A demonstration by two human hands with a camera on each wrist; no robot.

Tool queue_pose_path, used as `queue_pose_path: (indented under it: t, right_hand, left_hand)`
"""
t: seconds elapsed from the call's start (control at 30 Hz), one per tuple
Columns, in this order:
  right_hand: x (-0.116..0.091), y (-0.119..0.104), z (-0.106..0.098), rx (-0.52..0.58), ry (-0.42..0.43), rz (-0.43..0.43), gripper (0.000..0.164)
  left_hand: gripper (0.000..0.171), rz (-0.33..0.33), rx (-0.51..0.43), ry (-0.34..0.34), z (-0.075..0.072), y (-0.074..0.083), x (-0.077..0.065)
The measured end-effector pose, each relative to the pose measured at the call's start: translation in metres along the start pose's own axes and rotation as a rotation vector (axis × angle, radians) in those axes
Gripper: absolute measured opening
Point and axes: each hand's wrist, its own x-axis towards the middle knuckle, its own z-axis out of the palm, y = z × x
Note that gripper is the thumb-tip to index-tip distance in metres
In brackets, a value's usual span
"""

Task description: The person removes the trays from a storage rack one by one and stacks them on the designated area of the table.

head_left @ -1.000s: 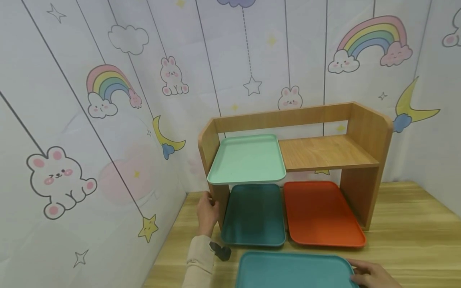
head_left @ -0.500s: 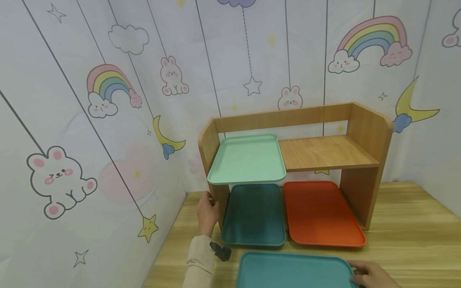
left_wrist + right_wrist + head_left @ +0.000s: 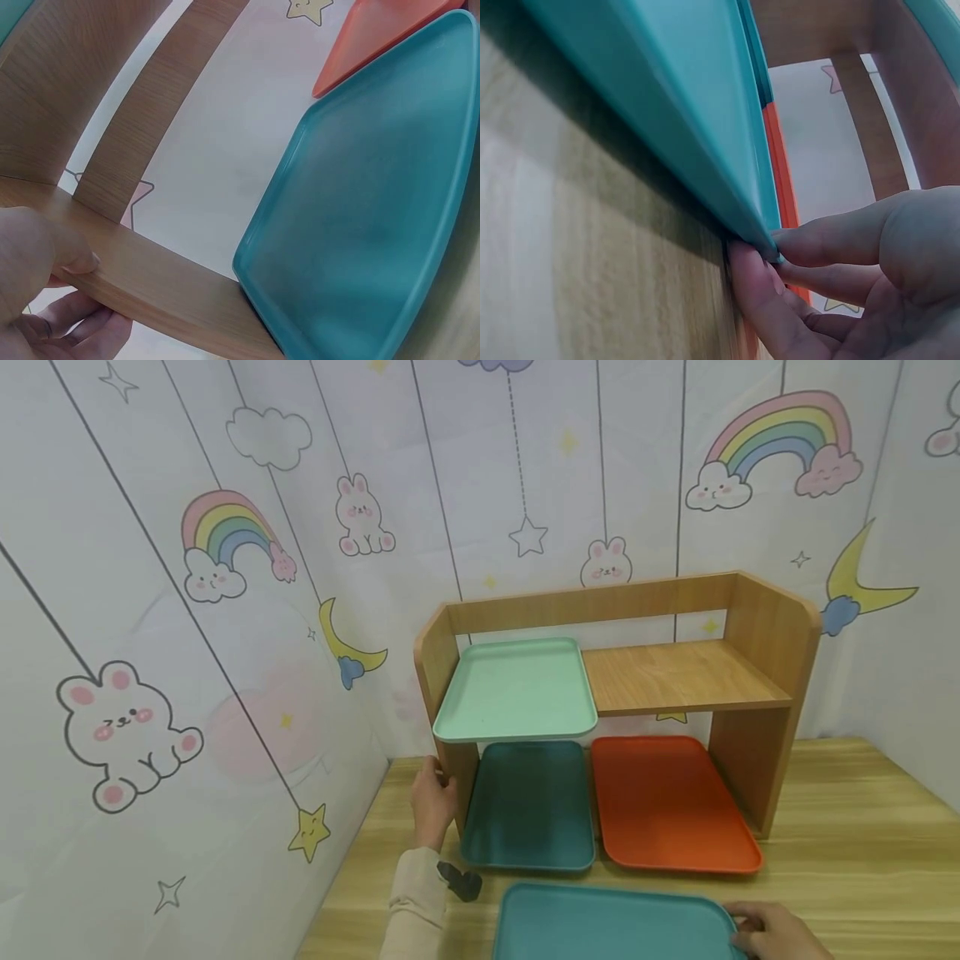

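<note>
A wooden desk shelf [image 3: 757, 777] stands on the table, and my left hand [image 3: 432, 802] grips the edge of its left side panel. In the left wrist view the thumb [image 3: 75, 255] lies on one face of that panel, with curled fingers on the other. My right hand [image 3: 776, 931] pinches the right corner of a blue-teal tray [image 3: 615, 927] in front of the shelf. In the right wrist view, thumb and fingers [image 3: 761, 289] close on that tray's rim. The tray's near part is cut off in the head view.
On the shelf's upper board lies a mint green tray [image 3: 517, 689] at the left. Below it, a dark teal tray [image 3: 528, 810] and an orange-red tray [image 3: 667, 810] lie side by side on the wood-grain table [image 3: 862, 860]. A patterned white curtain [image 3: 300, 527] surrounds the table.
</note>
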Motion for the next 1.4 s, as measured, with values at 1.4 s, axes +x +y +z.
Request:
queue_pose_path:
  t: [1.4]
  right_hand:
    - [-0.011,-0.073,-0.031,0.214,0.239,-0.064,0.073]
  left_hand:
    - [0.013,0.0,-0.009,-0.006,-0.001,0.002,-0.001]
